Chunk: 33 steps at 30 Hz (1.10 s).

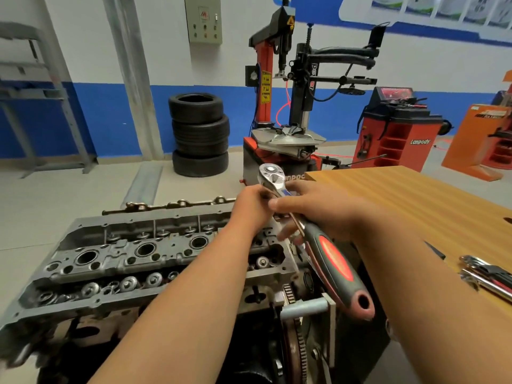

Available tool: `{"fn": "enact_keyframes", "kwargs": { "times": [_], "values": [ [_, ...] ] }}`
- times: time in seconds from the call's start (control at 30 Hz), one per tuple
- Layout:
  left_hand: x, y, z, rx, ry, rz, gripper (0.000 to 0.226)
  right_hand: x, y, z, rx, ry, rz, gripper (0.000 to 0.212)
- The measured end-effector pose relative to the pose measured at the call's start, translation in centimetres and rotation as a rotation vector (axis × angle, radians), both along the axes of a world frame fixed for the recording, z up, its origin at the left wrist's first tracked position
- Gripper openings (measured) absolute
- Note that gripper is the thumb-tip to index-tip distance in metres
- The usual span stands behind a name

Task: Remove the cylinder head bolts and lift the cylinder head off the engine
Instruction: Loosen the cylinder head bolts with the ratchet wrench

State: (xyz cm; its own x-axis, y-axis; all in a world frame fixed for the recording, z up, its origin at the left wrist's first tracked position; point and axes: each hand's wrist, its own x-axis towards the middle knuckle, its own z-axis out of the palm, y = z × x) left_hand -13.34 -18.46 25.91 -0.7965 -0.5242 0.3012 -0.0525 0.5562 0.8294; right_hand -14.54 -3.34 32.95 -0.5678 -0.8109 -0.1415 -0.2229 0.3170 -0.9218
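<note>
While fingers [279,202] grip the ratchet [331,259] (head up), the cylinder head [124,259] lies below.

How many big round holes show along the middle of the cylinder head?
3 holes, in a row: one toward the left end, one in the middle, one beside the left forearm. The left forearm may hide more.

A forearm [194,295] crosses the cylinder head [116,256], hiding its right end. Above that end, the left hand [250,206] and right hand [318,209] cover the neck of the ratchet [332,261]; the right hand's lower fingers [288,231] are blurred. Right of the cylinder head, tools [487,275] on the surface [401,195] run off frame. Beneath it, the engine [83,328] fades into shadow.
</note>
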Motion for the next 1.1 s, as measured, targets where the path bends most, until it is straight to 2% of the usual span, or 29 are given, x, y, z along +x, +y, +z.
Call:
{"fn": "enact_keyframes", "kwargs": {
  "times": [0.07, 0.13, 0.2, 0.27, 0.3, 0.37, 0.47, 0.53, 0.6, 0.7, 0.77, 0.87, 0.93, 0.97, 1.0, 1.07, 1.1],
  "values": [
    [-0.2, 0.0, 0.1, -0.010, -0.009, 0.013, 0.035, 0.0, -0.8, 1.3, 0.058, 0.161, -0.090, 0.038],
    [-0.2, 0.3, 0.8, -0.019, 0.038, 0.039, 0.030, 0.2, -1.3, 2.8, 0.061, 0.348, -0.164, 0.026],
    [-0.4, 0.3, 2.5, 0.044, 0.154, 0.032, 0.022, 0.2, -1.0, 4.7, 0.008, 0.401, -0.169, 0.016],
    [-0.3, 0.0, 4.8, 0.032, 0.198, -0.073, 0.013, 0.1, 0.3, 6.4, -0.097, 0.373, -0.176, 0.014],
    [0.0, -0.2, 5.9, -0.022, 0.156, -0.172, 0.008, -0.1, 1.1, 6.8, -0.150, 0.373, -0.188, 0.014],
    [0.8, -1.0, 7.0, -0.181, -0.034, -0.316, 0.019, -0.8, 2.9, 6.7, -0.239, 0.343, -0.217, 0.016],
    [2.2, -2.5, 5.2, -0.360, -0.307, -0.224, 0.035, -1.5, 5.0, 5.2, -0.315, 0.113, -0.232, 0.015],
    [3.0, -2.8, 3.0, -0.355, -0.388, -0.181, 0.037, -1.4, 5.7, 4.4, -0.323, 0.079, -0.182, 0.017],
    [3.2, -2.1, 1.3, -0.319, -0.354, -0.193, 0.034, -0.6, 5.7, 4.2, -0.341, 0.154, -0.135, 0.019],
    [2.5, -0.6, 0.4, -0.258, -0.186, -0.116, 0.015, 0.8, 5.8, 5.1, -0.418, 0.167, -0.093, 0.019],
    [2.4, -0.6, 0.5, -0.272, -0.156, -0.015, 0.026, 1.5, 6.6, 6.0, -0.474, 0.190, -0.054, 0.024],
    [3.1, -2.1, 0.7, -0.340, -0.230, 0.135, 0.034, 2.1, 8.5, 7.0, -0.665, 0.119, -0.041, 0.031],
    [3.9, -2.3, 1.7, -0.268, -0.106, 0.208, 0.033, 2.4, 9.7, 6.6, -0.741, 0.123, -0.074, 0.016],
    [3.9, -1.6, 2.8, -0.167, -0.022, 0.214, 0.029, 2.5, 10.2, 5.9, -0.740, 0.132, -0.116, 0.010],
    [3.7, -0.6, 4.1, -0.024, 0.045, 0.180, 0.026, 2.7, 10.4, 5.0, -0.725, 0.125, -0.169, 0.013],
    [3.2, 2.7, 6.2, 0.289, 0.019, 0.017, 0.023, 2.8, 10.8, 2.3, -0.715, 0.043, -0.298, 0.023],
    [3.1, 4.6, 6.8, 0.370, -0.054, -0.078, 0.023, 2.6, 11.1, 0.8, -0.727, -0.034, -0.367, 0.024]
  ]
}}
